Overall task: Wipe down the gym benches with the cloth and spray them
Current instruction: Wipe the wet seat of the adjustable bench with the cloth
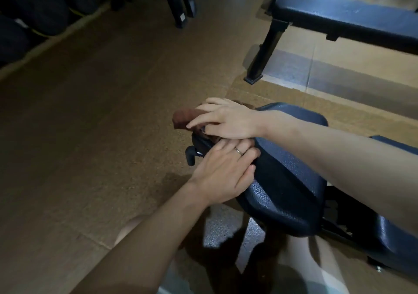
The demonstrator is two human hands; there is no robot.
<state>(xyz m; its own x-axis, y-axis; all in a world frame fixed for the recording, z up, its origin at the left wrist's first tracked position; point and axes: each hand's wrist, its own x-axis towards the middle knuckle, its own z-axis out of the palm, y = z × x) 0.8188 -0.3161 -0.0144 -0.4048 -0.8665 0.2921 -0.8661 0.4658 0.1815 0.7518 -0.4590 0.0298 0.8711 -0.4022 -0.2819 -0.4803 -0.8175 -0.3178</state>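
Observation:
A dark blue padded gym bench (289,180) lies right of centre, its seat end pointing left. A brown cloth (183,118) sits at that end, partly sticking out past the pad. My right hand (226,119) lies flat on the cloth with straight fingers, pressing it against the bench end. My left hand (224,171) rests flat on the pad's near edge, fingers straight, a ring on one finger. No spray bottle is in view.
A second blue flat bench (346,15) on black legs stands at the upper right. Black machine legs (178,2) stand at top centre. Dark round weights or bags (34,11) line the upper left. A black handle (191,155) juts from the bench frame.

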